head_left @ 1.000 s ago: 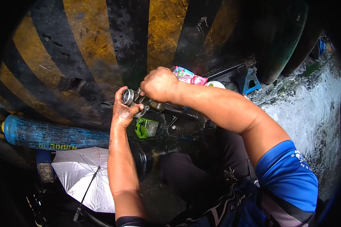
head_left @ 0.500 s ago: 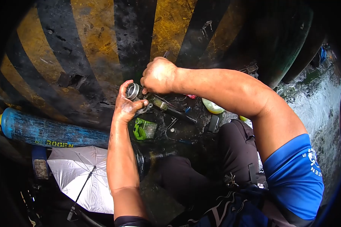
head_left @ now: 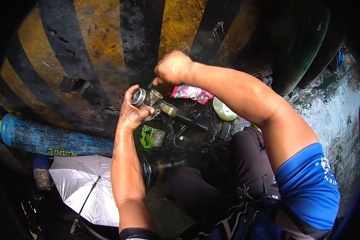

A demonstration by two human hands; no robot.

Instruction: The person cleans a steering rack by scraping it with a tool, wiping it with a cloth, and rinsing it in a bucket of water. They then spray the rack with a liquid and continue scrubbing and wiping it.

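My left hand (head_left: 131,112) grips a greasy metal housing (head_left: 153,100) with a shiny round ring opening (head_left: 139,97) at its near end. Thumb and fingers lie around that ring, and a flange shows below it. A long dark rod or tube (head_left: 188,121) runs from the housing down to the right. Above and to the right of the housing, my right hand (head_left: 173,69) is closed in a fist, apart from it. A thin metal tool (head_left: 150,85) pokes out below the fist, its other end showing above the knuckles. Most of this tool is hidden in the fingers.
A green-capped clear container (head_left: 152,137), a pink packet (head_left: 193,94) and a tub of pale stuff (head_left: 224,109) stand nearby on the dark wet floor. At left lie a blue nitrogen cylinder (head_left: 56,136) and a silver umbrella (head_left: 86,184). A yellow-black striped surface (head_left: 96,36) rises ahead.
My right hand has lifted up and right, away from the metal housing, uncovering more of it and the pink packet. My left hand keeps its hold almost unmoved.
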